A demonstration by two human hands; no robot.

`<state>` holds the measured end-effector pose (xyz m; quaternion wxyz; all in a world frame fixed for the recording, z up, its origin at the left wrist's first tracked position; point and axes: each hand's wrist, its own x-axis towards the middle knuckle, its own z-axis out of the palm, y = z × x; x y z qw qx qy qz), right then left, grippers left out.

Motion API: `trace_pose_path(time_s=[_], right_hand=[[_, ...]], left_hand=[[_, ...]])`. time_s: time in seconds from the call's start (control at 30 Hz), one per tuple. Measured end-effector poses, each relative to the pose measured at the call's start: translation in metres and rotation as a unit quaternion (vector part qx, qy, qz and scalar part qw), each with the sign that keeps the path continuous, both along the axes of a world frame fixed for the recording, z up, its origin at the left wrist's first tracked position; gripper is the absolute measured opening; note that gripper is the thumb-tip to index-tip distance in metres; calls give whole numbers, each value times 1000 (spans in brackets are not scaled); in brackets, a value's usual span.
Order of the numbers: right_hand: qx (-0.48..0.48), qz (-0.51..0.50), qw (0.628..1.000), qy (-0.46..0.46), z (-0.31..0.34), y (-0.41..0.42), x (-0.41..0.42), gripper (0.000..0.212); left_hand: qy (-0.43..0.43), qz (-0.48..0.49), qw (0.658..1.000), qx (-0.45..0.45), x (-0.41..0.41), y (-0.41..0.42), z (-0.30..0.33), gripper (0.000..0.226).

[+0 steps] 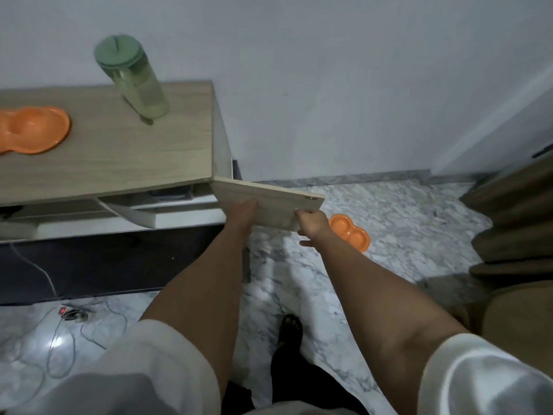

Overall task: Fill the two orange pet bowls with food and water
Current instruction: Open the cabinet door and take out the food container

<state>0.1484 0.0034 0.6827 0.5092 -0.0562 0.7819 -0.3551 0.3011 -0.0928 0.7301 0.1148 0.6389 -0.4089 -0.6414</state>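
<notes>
- At the cabinet's corner, the right hand (311, 224) gripped the free edge of the wooden door (269, 205); the left hand (244, 211) lay against its face, grip unclear.
- One orange pet bowl (350, 232) sat on the marble floor (404, 220) just beyond; another (36, 130) rested on the cabinet top (119, 151) near a green water bottle (134, 79).
- Both bowls looked like light, rigid plastic, best lifted by the rim.

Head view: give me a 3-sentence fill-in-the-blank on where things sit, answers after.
1. The green-lidded bottle stands on the ____ cabinet top.
2. One orange double bowl sits on the cabinet; the other orange bowl lies on the ____.
3. The right hand grips the edge of the open cabinet ____, and the left hand touches it.

Missing words: wooden; floor; door
</notes>
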Motion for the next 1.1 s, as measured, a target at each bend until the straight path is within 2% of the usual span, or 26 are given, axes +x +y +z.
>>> trace_pose_path(time_s=[0.13,0.27,0.33,0.53,0.73,0.93,1.1], right_hand=[[-4,37,999,18,18,-14,52,61],[-22,46,998,24,37,-27,117,60],[-36,38,998,26,47,-33,151,61],[-79,28,994,66,62,-53,238,57],[-100,48,988,103,72,-72,296,28],[-99,66,986,114,65,-99,318,41],[-75,71,987,119,47,-127,319,43]], left_hand=[[-25,-34,998,-42,66,-8,21,40],[-25,-46,995,-82,141,-13,40,13],[-31,-84,991,-101,179,-17,45,19],[-42,-76,991,-105,280,-37,51,48],[-35,-69,990,-118,339,-63,48,58],[-24,-76,990,-117,363,-85,35,61],[-34,-77,991,-104,367,-111,13,65]])
